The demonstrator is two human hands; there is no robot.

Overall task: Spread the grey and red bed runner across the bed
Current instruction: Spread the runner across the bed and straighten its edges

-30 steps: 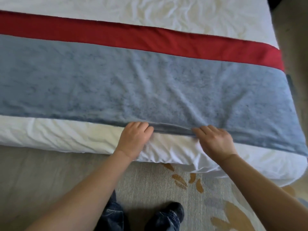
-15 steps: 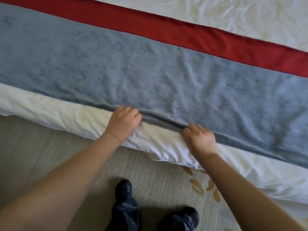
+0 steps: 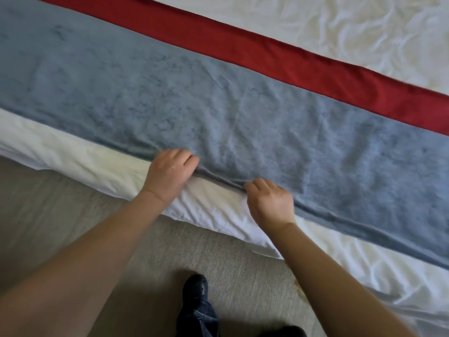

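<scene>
Bed runner (image 3: 243,113): lying across the bed (image 3: 364,27) — near hem at both hands.
Left hand (image 3: 170,173): pinching the hem.
Right hand (image 3: 269,203): gripping the hem — fingers curled.

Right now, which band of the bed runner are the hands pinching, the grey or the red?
The grey band: both hands grip its near edge, while the red band lies beyond, untouched.

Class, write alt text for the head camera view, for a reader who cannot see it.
Seen from above, a person's left hand and right hand grip the near edge of a grey and red bed runner lying across a white bed. Below are beige carpet and a dark shoe.
</scene>
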